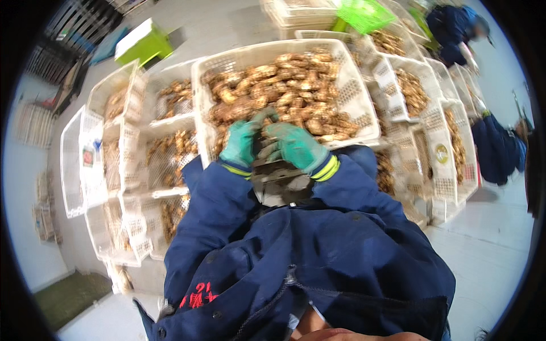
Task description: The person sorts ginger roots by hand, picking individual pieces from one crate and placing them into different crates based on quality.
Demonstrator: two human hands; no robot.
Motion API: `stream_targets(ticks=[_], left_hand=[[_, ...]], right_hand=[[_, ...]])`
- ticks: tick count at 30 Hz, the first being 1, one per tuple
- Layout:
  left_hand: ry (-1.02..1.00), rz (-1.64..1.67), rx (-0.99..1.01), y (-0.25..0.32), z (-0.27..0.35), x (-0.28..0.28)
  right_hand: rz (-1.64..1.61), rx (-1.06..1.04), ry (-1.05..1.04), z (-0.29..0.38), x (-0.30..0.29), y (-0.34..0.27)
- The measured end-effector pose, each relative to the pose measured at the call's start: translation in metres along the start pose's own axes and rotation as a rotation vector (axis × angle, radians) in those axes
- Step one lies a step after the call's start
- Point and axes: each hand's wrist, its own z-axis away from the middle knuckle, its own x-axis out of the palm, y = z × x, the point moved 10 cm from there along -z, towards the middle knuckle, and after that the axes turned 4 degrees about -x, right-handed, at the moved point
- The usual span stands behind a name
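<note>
A large white perforated plastic crate [356, 81] stands before me, heaped with knobbly brown roots [294, 85] that look like ginger. My left hand [243, 138], in a green-coated work glove, is at the crate's near side with its fingers curled inward. Opposite it, my right hand [294, 143] wears a matching glove, and its fingers bend toward the left hand. The gloves' fingertips are dirty and blurred by motion. Whether a root is gripped between them cannot be made out. Below the hands, a dark surface shows between my sleeves.
More white crates with roots stand to the left [149, 128] and right [390, 89]. A bright green basket [364, 15] sits on crates at the back. A lime-green box with a white top [143, 42] is on the floor. Two people [454, 30] in dark blue work at the right.
</note>
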Motion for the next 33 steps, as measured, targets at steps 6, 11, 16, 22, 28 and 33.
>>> stream_targets(ticks=[6,11,16,22,28,33], left_hand=[[0.093,-0.255,0.17,0.005,-0.007,-0.031],[-0.089,-0.08,0.156,0.002,-0.009,-0.009],[-0.198,0.091,0.117,0.014,0.013,0.038],[-0.133,0.092,0.123,0.016,0.017,0.023],[-0.249,0.309,-0.128,-0.004,0.009,0.02],[-0.456,0.288,0.068,0.012,0.015,0.039]], right_hand=[[0.086,0.029,-0.183,-0.002,0.008,0.0],[0.003,0.029,-0.153,-0.002,-0.002,-0.001],[-0.097,0.075,-0.167,0.001,-0.008,-0.002],[0.062,0.073,-0.201,-0.001,-0.001,0.003],[-0.044,0.077,-0.217,-0.006,0.006,0.003],[-0.137,0.072,-0.161,-0.012,-0.019,0.006]])
